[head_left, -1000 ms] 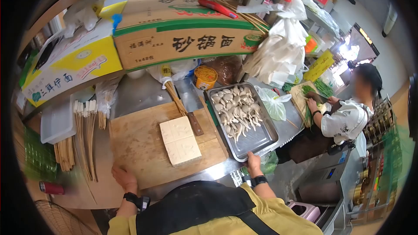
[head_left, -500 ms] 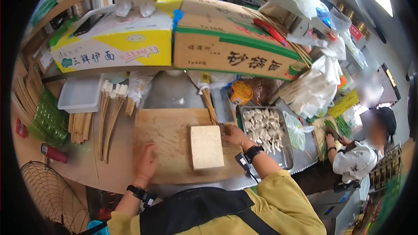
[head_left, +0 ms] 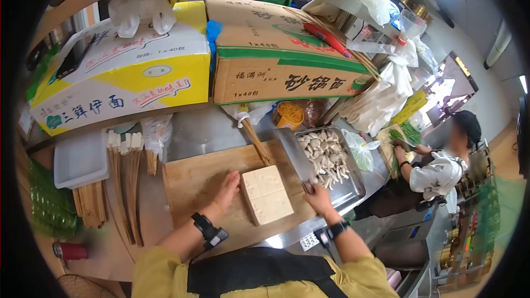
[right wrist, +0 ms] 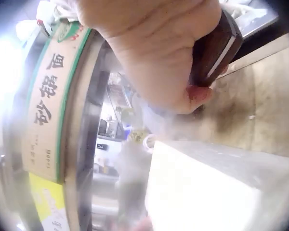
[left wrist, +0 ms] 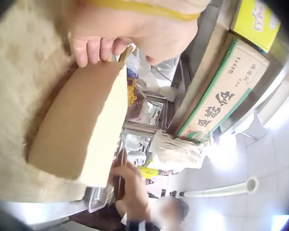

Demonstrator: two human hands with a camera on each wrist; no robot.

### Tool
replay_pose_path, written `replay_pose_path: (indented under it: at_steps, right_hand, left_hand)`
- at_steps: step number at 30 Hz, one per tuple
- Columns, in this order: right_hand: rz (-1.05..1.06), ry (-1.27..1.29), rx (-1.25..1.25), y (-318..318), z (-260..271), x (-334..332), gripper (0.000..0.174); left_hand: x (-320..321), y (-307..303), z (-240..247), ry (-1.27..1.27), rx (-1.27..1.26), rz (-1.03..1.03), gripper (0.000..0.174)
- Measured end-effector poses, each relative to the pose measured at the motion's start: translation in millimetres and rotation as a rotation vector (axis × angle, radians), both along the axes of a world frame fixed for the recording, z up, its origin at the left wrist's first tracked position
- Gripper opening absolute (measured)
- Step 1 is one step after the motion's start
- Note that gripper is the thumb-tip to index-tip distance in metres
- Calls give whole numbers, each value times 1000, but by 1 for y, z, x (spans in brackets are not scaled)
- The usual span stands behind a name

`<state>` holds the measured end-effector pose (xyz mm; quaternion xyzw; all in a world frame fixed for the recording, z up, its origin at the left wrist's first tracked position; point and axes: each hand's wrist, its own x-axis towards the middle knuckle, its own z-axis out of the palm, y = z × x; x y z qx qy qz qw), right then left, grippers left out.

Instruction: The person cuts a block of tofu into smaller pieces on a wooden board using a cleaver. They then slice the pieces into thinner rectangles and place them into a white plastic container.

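Note:
A pale block of tofu [head_left: 268,194], marked into squares on top, lies on the wooden cutting board [head_left: 193,174]. My left hand [head_left: 223,192] is beside its left edge, fingers extended; in the left wrist view the fingertips [left wrist: 93,50] are right at the tofu's end. To the right of the block, my right hand [head_left: 320,201] grips a knife by its dark wooden handle [right wrist: 214,53]. The wide grey blade [head_left: 295,154] points away from me, over the right part of the board.
A metal tray of mushrooms [head_left: 356,190] stands right of the board. Bamboo skewers [head_left: 131,187], a clear plastic tub [head_left: 80,163] and a red can [head_left: 70,251] are on the left. Cardboard boxes [head_left: 248,85] fill the shelf above. Another person [head_left: 441,168] works at the right.
My right hand went from the tray's near edge to the knife and now holds it, drawn to the right of the tofu. The left hand moved from the board's left edge up to the tofu.

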<state>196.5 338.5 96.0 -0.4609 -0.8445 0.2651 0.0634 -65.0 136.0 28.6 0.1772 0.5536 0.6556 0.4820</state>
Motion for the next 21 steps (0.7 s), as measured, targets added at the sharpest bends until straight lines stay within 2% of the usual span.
replay_pose_path:
  at_steps: [1,3,5,7,10,12,13,15,17,19,21]
  right_hand:
    - [-95,60,-74,-14,8,20,28]
    - [-149,251,0,-44,27,53,27]
    - [-168,272,148,-65,42,85,20]
    - [-326,463,137,-89,61,90,21]
    - [-409,489,171,-89,28,122,19]
    - [-413,449,109,-93,15,141,15]
    - [-444,530,9,-94,21,132,15]
    - [-530,577,-269,-97,48,112,14]
    - [-507,544,-464,-93,50,106,13]
    - [-319,721,-524,-89,13,106,14]
    - [-210,681,-554,-83,16,78,22]
  left_hand:
    - [-10,15,0,-36,43,18,56]
    - [-43,56,-18,-181,60,-4,57]
    - [-72,94,-14,-301,22,-25,61]
    - [-92,132,-31,-394,15,-24,67]
    - [-103,184,-37,-453,91,-216,72]
    - [-99,215,-29,-518,102,-186,56]
    - [-95,223,-26,-561,86,-178,48]
    - [-93,215,-11,-423,104,-264,66]
    - [-92,169,7,-130,150,-321,60]
    - [-63,103,20,-82,45,-184,58]
    - [-38,46,29,-28,43,-77,58]
